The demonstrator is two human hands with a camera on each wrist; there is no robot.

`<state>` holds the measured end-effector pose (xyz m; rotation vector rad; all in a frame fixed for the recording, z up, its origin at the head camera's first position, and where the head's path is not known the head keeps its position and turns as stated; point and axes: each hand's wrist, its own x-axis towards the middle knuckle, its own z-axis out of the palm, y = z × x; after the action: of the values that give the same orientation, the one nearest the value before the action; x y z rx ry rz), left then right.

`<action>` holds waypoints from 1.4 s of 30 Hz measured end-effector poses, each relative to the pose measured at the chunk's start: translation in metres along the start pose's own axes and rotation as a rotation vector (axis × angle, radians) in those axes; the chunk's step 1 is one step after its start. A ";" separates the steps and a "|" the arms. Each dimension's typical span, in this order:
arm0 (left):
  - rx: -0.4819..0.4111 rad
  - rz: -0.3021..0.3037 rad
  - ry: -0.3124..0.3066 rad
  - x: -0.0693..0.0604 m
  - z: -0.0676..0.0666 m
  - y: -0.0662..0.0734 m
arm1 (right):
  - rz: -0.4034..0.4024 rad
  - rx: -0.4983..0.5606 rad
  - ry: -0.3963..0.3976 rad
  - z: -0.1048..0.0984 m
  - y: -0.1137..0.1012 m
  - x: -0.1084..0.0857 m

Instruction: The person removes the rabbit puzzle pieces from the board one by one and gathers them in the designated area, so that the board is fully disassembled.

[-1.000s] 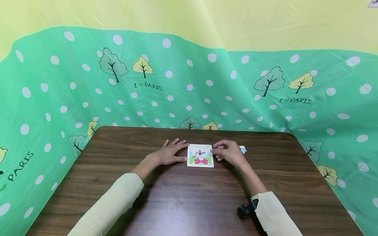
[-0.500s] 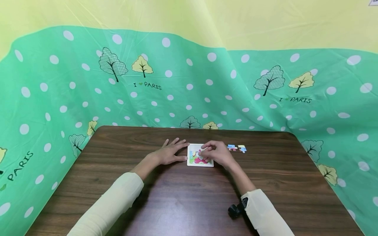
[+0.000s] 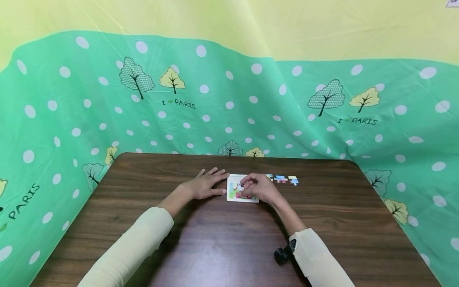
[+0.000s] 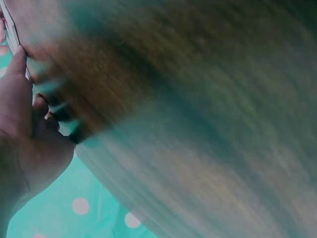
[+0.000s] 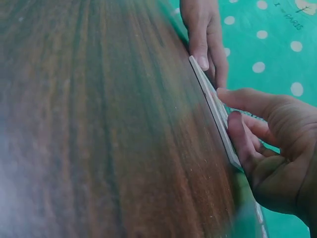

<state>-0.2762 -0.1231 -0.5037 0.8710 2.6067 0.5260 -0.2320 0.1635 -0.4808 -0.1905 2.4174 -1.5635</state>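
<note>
A small square jigsaw puzzle in a white-rimmed tray [image 3: 231,200] lies flat on the table, with a colourful cartoon animal picture partly covered by my right hand. My left hand [image 3: 205,186] rests beside it, fingers spread, with index finger and thumb against its left edge. Over the picture, my right hand [image 3: 263,187] touches the puzzle with bent fingers. In the right wrist view, the thumb and fingertips of that right hand [image 5: 277,134] stand apart at the tray [image 5: 214,111], and no piece shows between them. Loose puzzle pieces [image 3: 281,179] lie in a row to the right.
The dark wooden table [image 3: 215,247] has a rounded far edge. Behind and around it hangs a green and yellow cloth [image 3: 229,91] with dots and trees. A black wrist camera [image 3: 283,254] is strapped at the right sleeve.
My right hand has moved left from beside the tray to over the picture, uncovering more loose pieces in the row. The left hand has stayed in place.
</note>
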 end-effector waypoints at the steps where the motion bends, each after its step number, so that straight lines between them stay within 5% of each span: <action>1: 0.005 0.010 -0.001 0.001 0.000 -0.001 | 0.000 -0.007 0.002 0.000 0.000 0.000; 8: 0.061 0.044 -0.026 0.003 -0.006 -0.009 | -0.005 -0.050 0.000 0.003 -0.005 -0.003; 19: 0.166 -0.038 -0.059 -0.022 -0.028 0.027 | 0.029 -0.121 0.036 0.012 -0.011 -0.002; 25: 0.182 -0.096 -0.053 -0.024 -0.027 0.027 | 0.039 -0.128 0.030 0.012 -0.011 -0.001; 42: 0.159 -0.082 -0.047 -0.024 -0.026 0.027 | 0.048 -0.089 0.056 0.016 -0.014 -0.002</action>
<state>-0.2557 -0.1245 -0.4643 0.8101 2.6552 0.2763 -0.2256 0.1446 -0.4740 -0.1063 2.5168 -1.4612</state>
